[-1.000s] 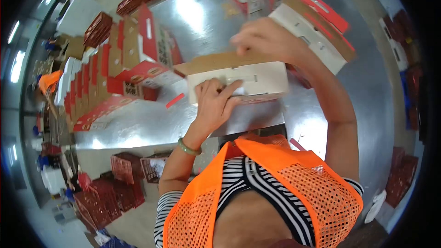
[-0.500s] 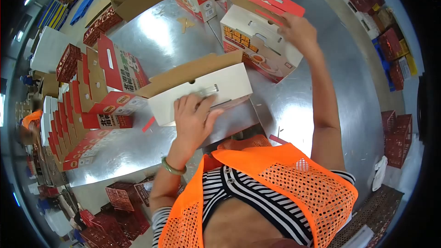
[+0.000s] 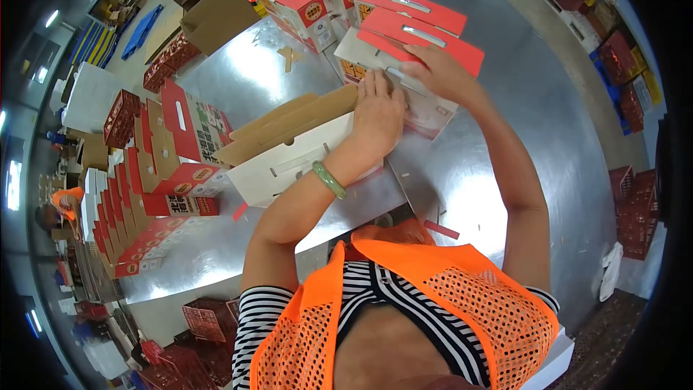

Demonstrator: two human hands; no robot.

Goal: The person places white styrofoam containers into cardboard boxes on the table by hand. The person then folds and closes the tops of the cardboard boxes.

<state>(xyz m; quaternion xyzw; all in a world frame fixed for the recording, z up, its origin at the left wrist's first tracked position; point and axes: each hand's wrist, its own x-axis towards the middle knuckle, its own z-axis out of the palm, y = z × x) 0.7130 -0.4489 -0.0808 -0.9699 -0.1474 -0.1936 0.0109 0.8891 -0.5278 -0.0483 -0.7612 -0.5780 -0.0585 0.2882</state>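
Note:
A white, red-lidded carton (image 3: 429,107) stands upright on the table, its red handle flap (image 3: 440,42) folded toward me over the top. My right hand (image 3: 442,76) has its fingers and thumb at the near edge of this flap. My left hand (image 3: 381,114), a green bangle on its wrist, reaches across with fingers stretched out, against the near left part of the same carton. Under my left forearm is a second white carton (image 3: 263,177) with brown inner flaps raised; my arm hides part of it.
Several closed red-topped cartons (image 3: 292,7) stand at the far side of the metal table (image 3: 498,144). A row of red cartons with flaps up (image 3: 155,188) lines the left. Cardboard scraps (image 3: 289,58) lie on the table. Red crates (image 3: 206,318) sit on the floor.
My left hand has left the nearer carton's handle and moved right to the other carton. The red flap under my right hand has come down toward me over the white top.

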